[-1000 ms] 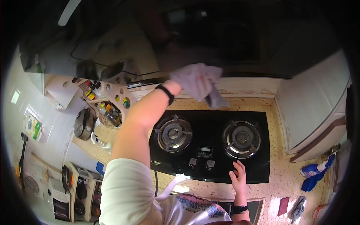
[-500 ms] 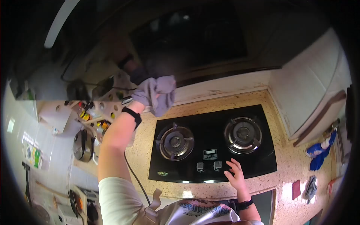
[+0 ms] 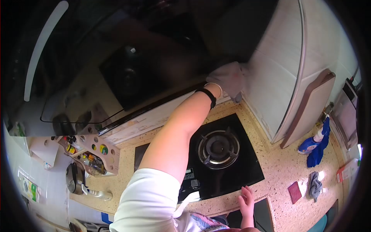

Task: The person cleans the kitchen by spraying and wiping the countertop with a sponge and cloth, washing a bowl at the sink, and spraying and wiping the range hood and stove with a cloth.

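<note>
My left hand (image 3: 219, 83) is stretched up to the lower edge of the dark glossy range hood (image 3: 162, 73), at its right end near the wall. It presses a grey cloth (image 3: 232, 79), which hides most of the fingers. Below the arm lies a black two-burner gas stove (image 3: 216, 181). Its right burner (image 3: 218, 149) shows, while the arm hides most of the left side. My right hand (image 3: 246, 200) is at the counter's front edge, beside the stove's lower right corner, with its fingers slightly apart and nothing in them.
A rack of bottles (image 3: 92, 162), a rice cooker (image 3: 74, 178) and a white spray bottle (image 3: 99, 194) stand left. At right are a cutting board (image 3: 309, 108), a blue-and-white bottle (image 3: 309, 145), a red sponge (image 3: 295, 192) and a grey rag (image 3: 315, 186).
My left hand has swept the grey cloth rightward along the hood's edge, after moving left earlier. The view has shifted right and tilted. My right hand has come off the stove to the counter edge.
</note>
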The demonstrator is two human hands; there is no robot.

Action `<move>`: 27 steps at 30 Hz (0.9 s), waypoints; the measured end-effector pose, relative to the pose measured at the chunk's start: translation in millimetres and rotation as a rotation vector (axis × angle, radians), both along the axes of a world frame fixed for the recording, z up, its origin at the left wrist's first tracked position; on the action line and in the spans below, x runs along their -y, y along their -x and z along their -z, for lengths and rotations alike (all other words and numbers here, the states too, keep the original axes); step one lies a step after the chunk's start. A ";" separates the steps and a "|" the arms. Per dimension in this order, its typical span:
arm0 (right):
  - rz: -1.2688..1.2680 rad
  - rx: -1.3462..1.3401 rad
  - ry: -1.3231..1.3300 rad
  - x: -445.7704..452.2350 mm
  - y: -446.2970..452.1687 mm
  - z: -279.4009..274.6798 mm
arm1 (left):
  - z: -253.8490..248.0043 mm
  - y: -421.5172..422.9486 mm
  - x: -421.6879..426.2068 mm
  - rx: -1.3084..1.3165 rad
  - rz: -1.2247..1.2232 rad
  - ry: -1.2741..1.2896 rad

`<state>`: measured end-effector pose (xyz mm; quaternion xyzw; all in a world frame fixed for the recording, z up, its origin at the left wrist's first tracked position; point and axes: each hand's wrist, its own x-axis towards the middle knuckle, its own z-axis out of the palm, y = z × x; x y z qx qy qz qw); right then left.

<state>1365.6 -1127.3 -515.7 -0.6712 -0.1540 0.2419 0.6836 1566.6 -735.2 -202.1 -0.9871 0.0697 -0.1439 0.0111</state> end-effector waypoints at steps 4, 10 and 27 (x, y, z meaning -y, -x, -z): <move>-0.015 0.029 0.069 -3.7 3.8 -11.0 | -2.4 21.8 -6.6 -0.017 0.036 0.000; -0.127 0.159 0.065 -32.2 -0.4 -29.7 | -7.4 176.2 -74.3 -0.039 -0.096 0.040; -0.550 0.494 0.126 -175.1 121.5 -135.0 | -49.2 633.6 -175.9 0.556 -0.820 0.270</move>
